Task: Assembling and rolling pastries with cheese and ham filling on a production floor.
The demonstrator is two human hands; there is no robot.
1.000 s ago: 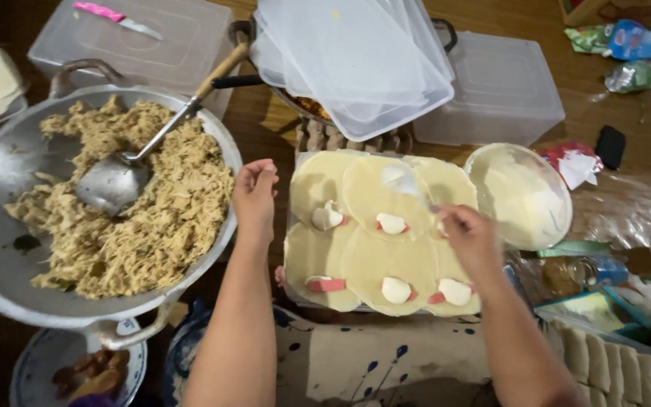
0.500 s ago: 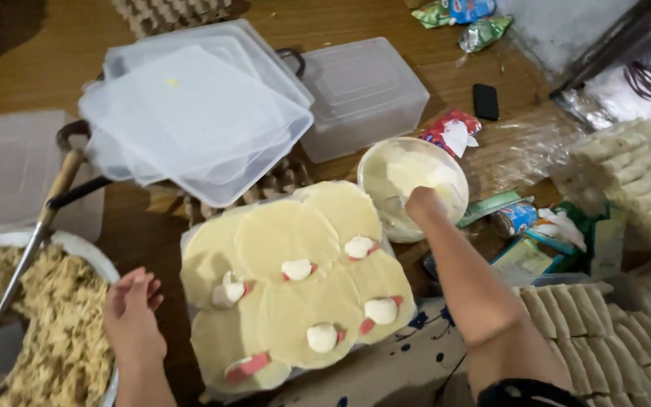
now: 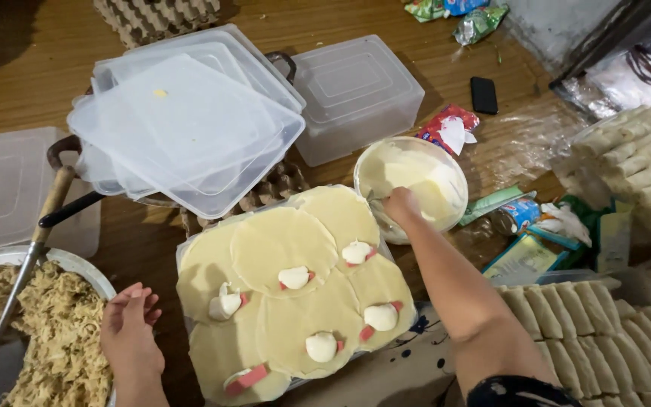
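Note:
Several round pale wrappers lie overlapping on a board, each topped with a white egg piece and a pink strip. My right hand reaches into a round bowl of pale wrappers, fingers curled at its near rim; what it grips is hidden. My left hand hovers with fingers apart and nothing in it, between the wrappers and a large metal pan of shredded filling.
A ladle rests in the pan. Stacked clear plastic lids and a clear box sit behind the board. Rows of finished rolls fill the right side, beside packets and a black phone.
The view shifted right. My right hand left the laid-out wrappers and went into the bowl. My left hand stays near the pan's edge.

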